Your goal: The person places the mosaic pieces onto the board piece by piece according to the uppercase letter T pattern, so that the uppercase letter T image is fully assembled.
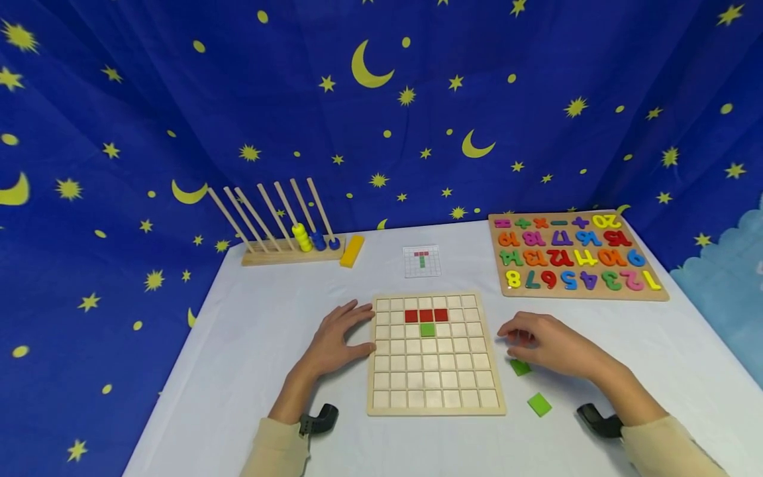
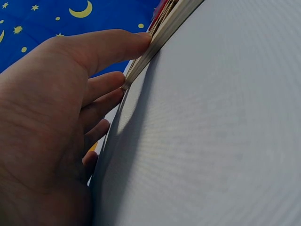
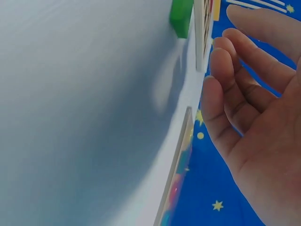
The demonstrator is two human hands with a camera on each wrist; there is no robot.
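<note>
A wooden grid board [image 1: 437, 362] lies mid-table, with three red tiles [image 1: 426, 316] in a row and one green tile [image 1: 427, 329] under the middle one. My left hand [image 1: 335, 341] touches the board's left edge with thumb and fingertips, fingers mostly straight. To the right of the board, my right hand [image 1: 554, 344] hovers with fingers loosely bent; in the right wrist view nothing lies between them. Just below its fingers is a loose green tile [image 1: 520, 367], partly covered by the hand in the head view. Another green tile [image 1: 540, 405] lies nearer the front.
Behind the board lies a small pattern card [image 1: 422, 262] showing a red and green T. A peg abacus [image 1: 292, 254] with yellow and blue beads stands back left, beside a yellow block [image 1: 352, 251]. At back right is a number puzzle board [image 1: 581, 294]. A starry blue curtain [image 1: 310, 119] hangs behind.
</note>
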